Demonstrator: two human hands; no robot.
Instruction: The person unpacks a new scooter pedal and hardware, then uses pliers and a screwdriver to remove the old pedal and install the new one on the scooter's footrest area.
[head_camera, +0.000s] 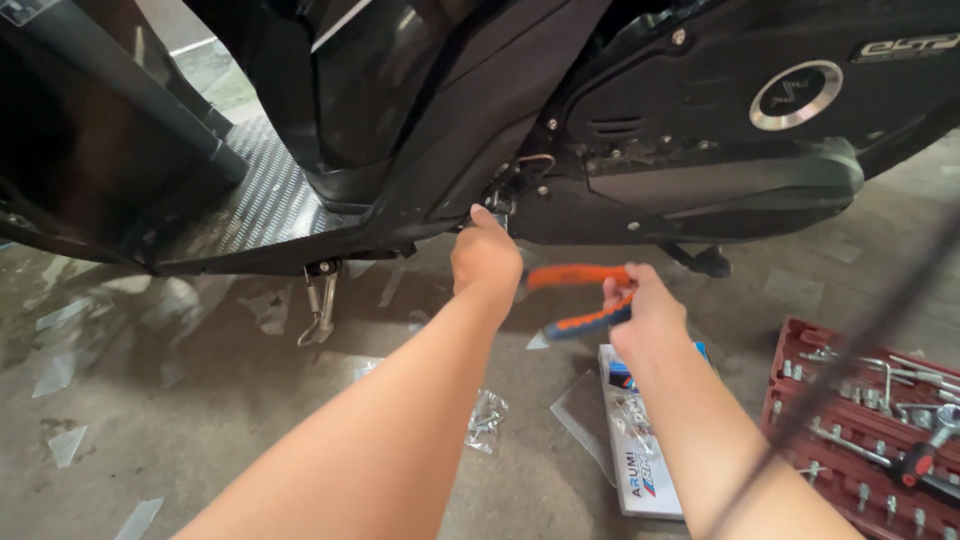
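— Grey concrete floor (200, 420) fills the lower view, dusty and littered with small clear plastic scraps. What sits above it?

— A black scooter (640, 120), seen low from its side. Its ribbed footboard (260, 200) is at upper left, the engine cover with a round silver-ringed cap (796, 95) at upper right, and a metal side stand (320, 300) hangs down beneath the footboard.

— Where are the person's hands?

— Both bare arms reach forward from the bottom edge. The left hand (485, 255) is pressed up against the lower edge of the scooter's body panel, near a cluster of bolts and a bracket; its fingers are curled out of sight behind the hand, so I cannot tell what they grip. The right hand (645, 310) is clenched around the orange and blue handles of a pair of pliers (575, 295), just right of the left wrist. The pliers' nose points toward the left hand and is hidden behind it.

— What lies nearby?

— A clear bag of small hardware (487, 420) rests on the floor between the arms. A white printed box (640, 460) lies under the right forearm. At far right is an open red socket set case (860, 430) with sockets and wrenches. A blurred dark cable (860, 340) crosses diagonally in front of it.
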